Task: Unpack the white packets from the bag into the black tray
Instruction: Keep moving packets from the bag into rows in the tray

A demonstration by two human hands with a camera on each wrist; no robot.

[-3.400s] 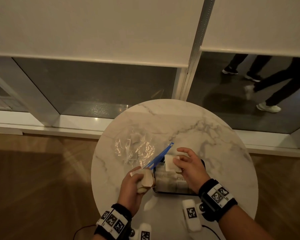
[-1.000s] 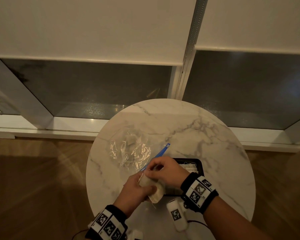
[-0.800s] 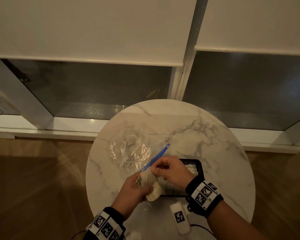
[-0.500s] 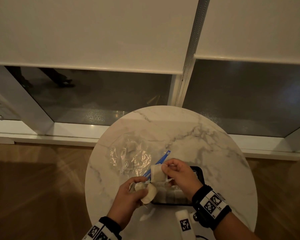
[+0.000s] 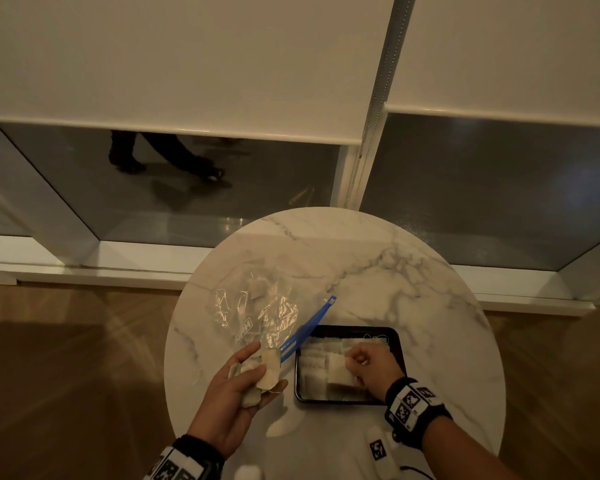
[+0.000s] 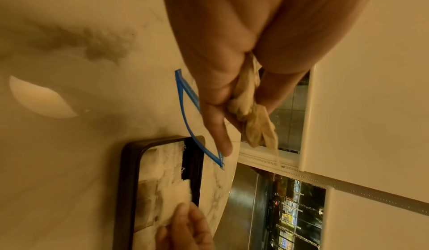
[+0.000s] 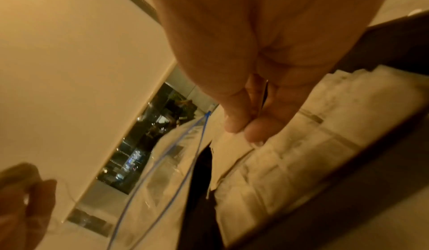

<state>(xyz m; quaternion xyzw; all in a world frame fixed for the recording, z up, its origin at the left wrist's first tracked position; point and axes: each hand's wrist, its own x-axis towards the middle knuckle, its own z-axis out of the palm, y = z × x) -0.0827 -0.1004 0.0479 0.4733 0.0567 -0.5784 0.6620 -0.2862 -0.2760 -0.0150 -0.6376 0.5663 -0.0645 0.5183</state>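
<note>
— Left hand [image 5: 238,389]?
— Curled round a small bunch of white packets [image 5: 264,374], raised above the near-left part of the round marble table [image 5: 378,271]. From the left wrist view, packets crumpled between thumb and fingers [image 6: 218,125].
— Right hand [image 5: 371,365]?
— Over the black tray [image 5: 347,330], thumb and forefinger pinching the edge of one white packet [image 5: 336,372], held just above the packets already lying in rows inside.
— Tray position?
— Near the middle of the table, slightly right, close to the near edge.
— Bag?
— Clear plastic bag [image 5: 257,310] lying flat and crinkled, left of the tray and farther off. Blue zip strip [image 5: 309,329] gaping open, its near end just beside the tray's left rim, angled away to the far right. At least one packet seen dimly inside; count impossible to tell.
— Anything in the way?
— Only the zip strip between the two hands. Tagged black wristbands [image 5: 413,403] on both wrists. Beyond the table, a window with white blinds [image 5: 187,64] half lowered; below them, dark legs of someone walking [image 5: 160,154] outside.
</note>
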